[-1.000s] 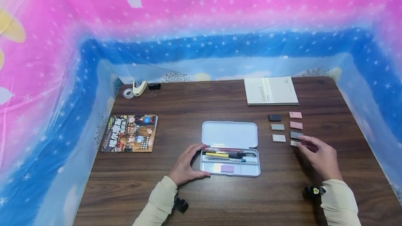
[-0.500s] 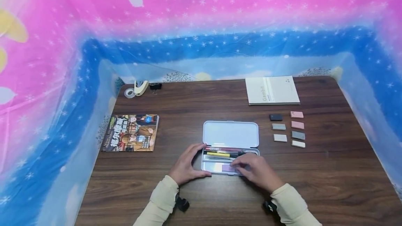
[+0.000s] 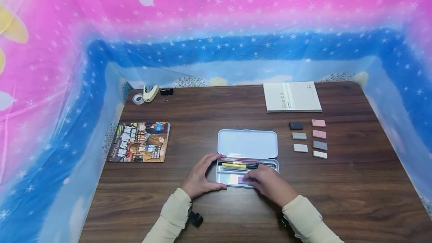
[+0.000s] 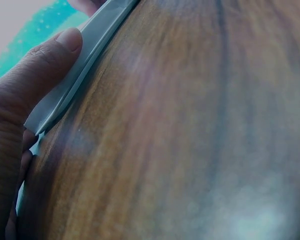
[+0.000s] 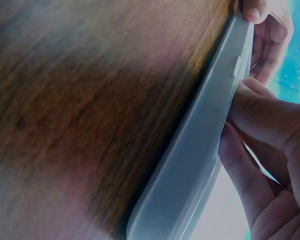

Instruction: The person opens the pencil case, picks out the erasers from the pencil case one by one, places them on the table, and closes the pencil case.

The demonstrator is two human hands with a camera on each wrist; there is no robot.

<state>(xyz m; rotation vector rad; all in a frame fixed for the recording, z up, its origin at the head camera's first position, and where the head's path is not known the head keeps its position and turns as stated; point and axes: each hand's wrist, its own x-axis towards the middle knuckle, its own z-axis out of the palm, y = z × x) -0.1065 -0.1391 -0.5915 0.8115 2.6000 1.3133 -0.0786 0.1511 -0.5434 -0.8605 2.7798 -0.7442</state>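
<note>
A person sits at a dark wooden table point(image 3: 189, 119), seen from a head camera looking down. An open white pencil case point(image 3: 247, 143) lies in the middle of the table, its lid folded back away from the person. The tray holds several pens point(image 3: 241, 163) in a row and a purple eraser point(image 3: 242, 180) in the near compartment.

The left hand point(image 3: 199, 177) grips the left end of the pencil case, with the thumb along its near edge and the fingers curled round its far corner. The right hand point(image 3: 270, 183) reaches into the near compartment, its curled fingers resting on the purple eraser; whether it pinches the eraser cannot be told. The right wrist view shows the thumb pressed against the case's rim.

To the right of the case, well apart, 7 small erasers point(image 3: 308, 138) lie in 2 columns, black, grey and pink. Beyond them lies a white notebook point(image 3: 291, 96). A comic book point(image 3: 140, 141) lies to the left. At the far left corner sit a tape roll point(image 3: 138, 99), a stapler point(image 3: 150, 93) and a black binder clip point(image 3: 166, 92). Pink and blue starry fabric point(image 3: 216, 21) surrounds the table.
</note>
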